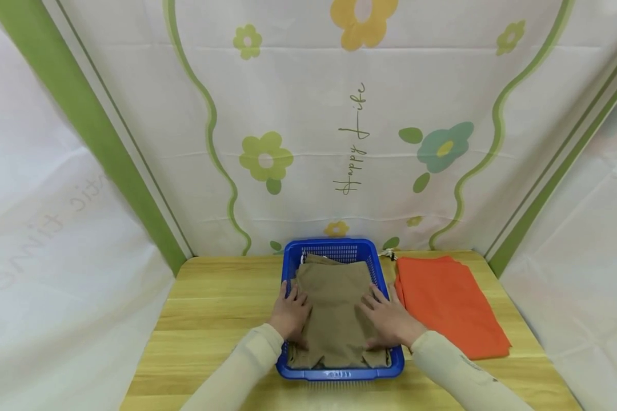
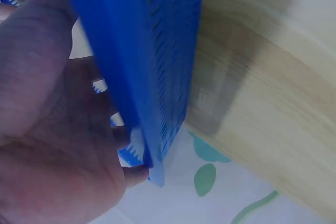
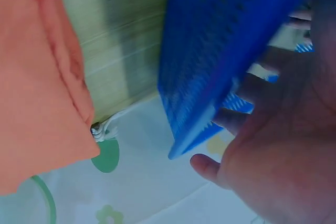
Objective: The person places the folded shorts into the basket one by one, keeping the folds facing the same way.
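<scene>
A folded brown garment [image 1: 336, 311] lies in a blue plastic basket [image 1: 339, 374] and nearly fills it. My left hand [image 1: 290, 315] rests on the garment's left side, just inside the basket's rim, fingers spread and pointing away from me. On the opposite side, my right hand [image 1: 388, 321] lies over the garment's right edge with its fingers extended. In the left wrist view, the palm of the left hand [image 2: 58, 114] sits beside the basket wall [image 2: 173, 40]. The right wrist view shows the right hand [image 3: 278, 129] along the other wall [image 3: 210, 40], fingers reaching over the rim.
To the right of the basket, a folded orange cloth [image 1: 449, 308] lies on the wooden table [image 1: 211, 325]. A small bundle of white cord [image 1: 389, 253] is at the table's back edge. Printed white curtains [image 1: 308, 114] hang behind and at both sides.
</scene>
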A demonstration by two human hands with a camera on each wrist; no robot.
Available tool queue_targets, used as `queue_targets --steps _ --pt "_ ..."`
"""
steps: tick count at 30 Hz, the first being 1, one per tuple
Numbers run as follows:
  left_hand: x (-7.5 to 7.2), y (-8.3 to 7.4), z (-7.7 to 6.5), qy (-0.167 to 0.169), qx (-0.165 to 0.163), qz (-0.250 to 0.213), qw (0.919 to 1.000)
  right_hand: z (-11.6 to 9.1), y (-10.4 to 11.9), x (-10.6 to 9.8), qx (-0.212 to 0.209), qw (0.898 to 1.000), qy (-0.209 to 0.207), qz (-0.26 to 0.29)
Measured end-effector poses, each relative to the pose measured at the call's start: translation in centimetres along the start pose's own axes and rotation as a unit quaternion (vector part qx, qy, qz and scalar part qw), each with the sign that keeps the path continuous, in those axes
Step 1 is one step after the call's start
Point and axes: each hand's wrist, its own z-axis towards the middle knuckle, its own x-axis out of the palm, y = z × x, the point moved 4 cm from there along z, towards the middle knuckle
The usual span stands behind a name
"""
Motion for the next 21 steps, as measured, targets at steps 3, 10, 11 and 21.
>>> queue_targets --steps 3,10,11,21 --pt "-0.6 0.1 0.2 -0.039 0.009 -0.072 0.9966 -0.4 0.1 -1.0 -0.002 0.998 -0.040 0.051" --pt "-3.3 -0.8 0.2 -0.088 0.032 -0.211 0.9730 -2.1 -0.6 -2.5 0.003 0.989 -0.114 0.089" --pt "-3.7 -1.2 0.2 -0.090 0.036 -0.221 0.9704 -2.4 -0.9 -2.6 0.008 0.988 -0.120 0.093" --pt "-6.1 -6.3 0.8 -0.106 0.076 -0.341 0.9310 -5.5 -4.1 -3.6 0.080 0.965 -0.185 0.167"
